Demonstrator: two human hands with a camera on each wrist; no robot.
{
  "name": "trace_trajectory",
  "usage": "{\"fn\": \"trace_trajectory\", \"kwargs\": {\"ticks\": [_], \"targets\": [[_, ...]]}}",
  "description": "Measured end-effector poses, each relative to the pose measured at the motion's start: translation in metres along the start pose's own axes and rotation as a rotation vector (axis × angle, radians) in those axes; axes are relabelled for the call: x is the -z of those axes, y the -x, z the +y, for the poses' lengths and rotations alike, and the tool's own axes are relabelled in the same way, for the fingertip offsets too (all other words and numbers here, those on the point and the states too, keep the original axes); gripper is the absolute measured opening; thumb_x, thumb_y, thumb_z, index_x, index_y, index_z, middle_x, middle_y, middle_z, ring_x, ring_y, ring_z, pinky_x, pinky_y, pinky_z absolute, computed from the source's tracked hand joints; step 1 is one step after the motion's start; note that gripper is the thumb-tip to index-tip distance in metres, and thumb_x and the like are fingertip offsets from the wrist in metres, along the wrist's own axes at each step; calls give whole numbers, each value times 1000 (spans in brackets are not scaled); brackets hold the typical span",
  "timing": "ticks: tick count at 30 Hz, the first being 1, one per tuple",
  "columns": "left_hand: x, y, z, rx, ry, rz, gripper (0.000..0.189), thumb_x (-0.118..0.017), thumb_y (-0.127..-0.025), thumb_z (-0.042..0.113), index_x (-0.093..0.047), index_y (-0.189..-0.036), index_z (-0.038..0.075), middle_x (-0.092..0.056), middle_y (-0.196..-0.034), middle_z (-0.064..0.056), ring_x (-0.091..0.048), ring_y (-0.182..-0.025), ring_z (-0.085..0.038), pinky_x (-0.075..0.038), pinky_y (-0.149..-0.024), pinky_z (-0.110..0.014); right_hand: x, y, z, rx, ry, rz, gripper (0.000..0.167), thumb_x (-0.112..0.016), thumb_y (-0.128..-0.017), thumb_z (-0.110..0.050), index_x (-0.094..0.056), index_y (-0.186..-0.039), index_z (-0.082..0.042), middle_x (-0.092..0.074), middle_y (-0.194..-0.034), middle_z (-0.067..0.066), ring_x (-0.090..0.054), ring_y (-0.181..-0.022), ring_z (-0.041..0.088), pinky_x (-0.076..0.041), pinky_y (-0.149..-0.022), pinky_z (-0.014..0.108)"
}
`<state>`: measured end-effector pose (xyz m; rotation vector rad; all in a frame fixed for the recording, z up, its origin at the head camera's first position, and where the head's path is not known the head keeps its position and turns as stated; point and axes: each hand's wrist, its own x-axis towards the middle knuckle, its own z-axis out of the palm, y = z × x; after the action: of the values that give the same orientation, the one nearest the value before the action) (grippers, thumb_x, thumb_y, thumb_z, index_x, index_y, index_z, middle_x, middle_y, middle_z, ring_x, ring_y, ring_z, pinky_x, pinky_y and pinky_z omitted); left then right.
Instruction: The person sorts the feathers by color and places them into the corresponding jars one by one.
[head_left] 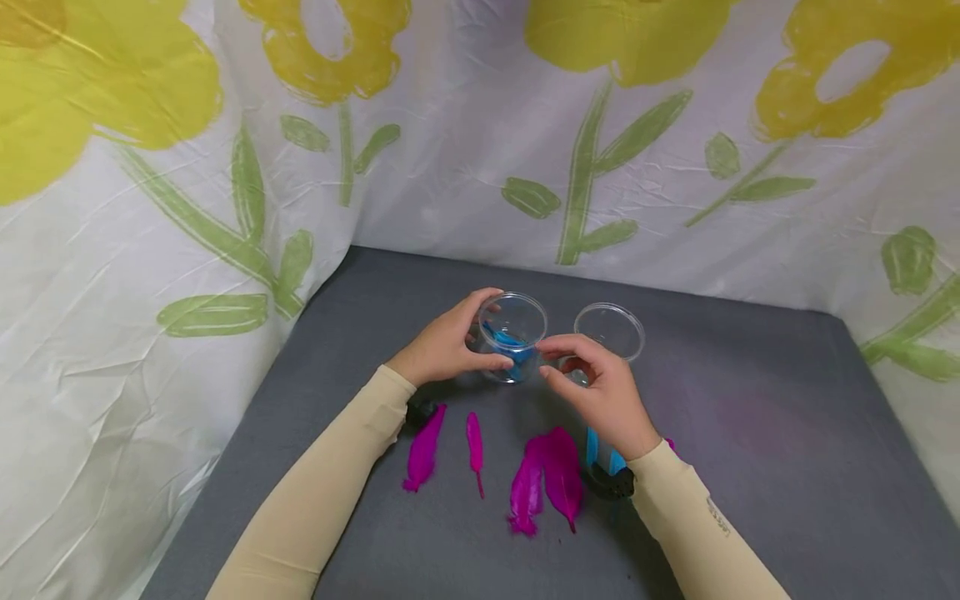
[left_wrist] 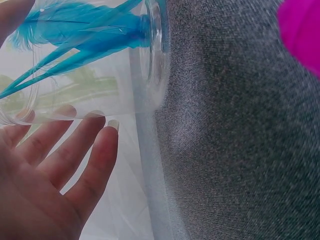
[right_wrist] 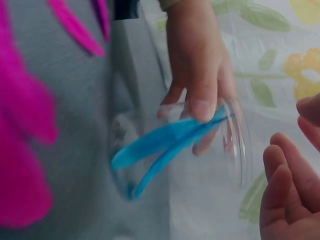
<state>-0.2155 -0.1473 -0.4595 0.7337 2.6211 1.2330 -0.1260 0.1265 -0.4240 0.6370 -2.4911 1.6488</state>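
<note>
We see the left hand (head_left: 453,342) clamped round a clear jar (head_left: 545,325), its thumb on the near wall and its fingers along the far side, which we judge steadies it without covering the mouth. The jar stands roughly upright in front of the person, toward the back of the grey table (head_left: 757,417); whether its base rests fully on the cloth we cannot tell. Inside, blue feathers (head_left: 510,340) lean slantwise against the wall, likely because they are too long to lie flat. The right hand (head_left: 600,392) hangs just beside the rim, thumb and fingertips apart with nothing between them; we read this as keeping it close to the opening. Behind it stands a second jar (head_left: 642,329), partly hidden and near enough to reach. On the near side we find pink feathers (head_left: 562,475) laid loosely, some apart and two overlapping or touching, which seems to make each easy to pick out. More blue strips (head_left: 592,448) show beside the right wrist, mostly covered by the arm.
</note>
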Motion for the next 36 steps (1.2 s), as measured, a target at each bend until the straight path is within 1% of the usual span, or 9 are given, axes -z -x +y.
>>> {"fn": "trace_trajectory", "kwargs": {"ticks": [2,8,16,20,22,25,30,33,36], "targets": [[0,-1,0,2,1,3,105,-88,-85,60,-26,-167,41,-50,-163,2,-56,-145,-21,-59,-107,-46,6,12,1,4,38,-2,30,-80,-100,-14,-77,-127,-27,-76,-127,-4,-69,-111,19,-59,-93,25],[0,-2,0,18,1,0,105,-88,-84,62,-26,-167,43,-50,-164,5,-55,-147,-23,-59,-107,-46,18,46,7,20,113,-44,32,-81,-98,-11,-77,-124,-30,-76,-129,-8,-70,-112,9,-58,-90,26],[1,-1,1,23,0,-1,105,-88,-85,60,-25,-167,41,-49,-165,4,-55,-147,-23,-58,-108,-46,33,73,13,125,240,-96,37,-84,-95,-7,-76,-121,-32,-75,-126,-7,-67,-94,7,-60,-78,30],[-1,0,1,21,5,-3,106,-88,-85,60,-25,-168,41,-49,-164,4,-55,-148,-26,-58,-108,-46,39,83,20,204,349,-133,37,-86,-91,-4,-77,-117,-28,-74,-124,-9,-69,-104,8,-62,-84,26],[-2,-1,2,18,7,-1,105,-88,-85,60,-25,-168,41,-49,-164,4,-55,-148,-27,-58,-108,-47,41,87,24,260,410,-143,34,-87,-88,-3,-79,-113,-24,-74,-123,-8,-69,-111,10,-59,-88,20],[-2,-1,2,16,10,1,105,-88,-86,60,-25,-168,41,-50,-164,3,-56,-147,-27,-58,-107,-47,42,92,31,331,496,-166,32,-90,-84,-3,-79,-107,-23,-75,-120,-6,-66,-111,9,-53,-87,14],[-2,-1,2,21,5,-1,105,-88,-86,60,-25,-168,41,-50,-164,4,-56,-147,-25,-59,-107,-46,40,97,39,402,582,-208,32,-92,-81,-4,-79,-101,-26,-74,-117,-7,-64,-107,7,-55,-85,17],[-2,-1,1,22,1,1,105,-88,-85,60,-25,-167,42,-50,-164,4,-56,-146,-24,-59,-107,-46,38,99,40,434,601,-218,33,-93,-79,-5,-79,-100,-27,-74,-115,-8,-64,-103,7,-57,-82,20],[-2,-1,1,14,6,1,105,-88,-86,60,-25,-168,41,-50,-164,3,-56,-146,-25,-59,-106,-46,37,100,41,450,623,-228,33,-94,-78,-6,-79,-99,-27,-73,-114,-8,-66,-101,8,-61,-83,27]]}}
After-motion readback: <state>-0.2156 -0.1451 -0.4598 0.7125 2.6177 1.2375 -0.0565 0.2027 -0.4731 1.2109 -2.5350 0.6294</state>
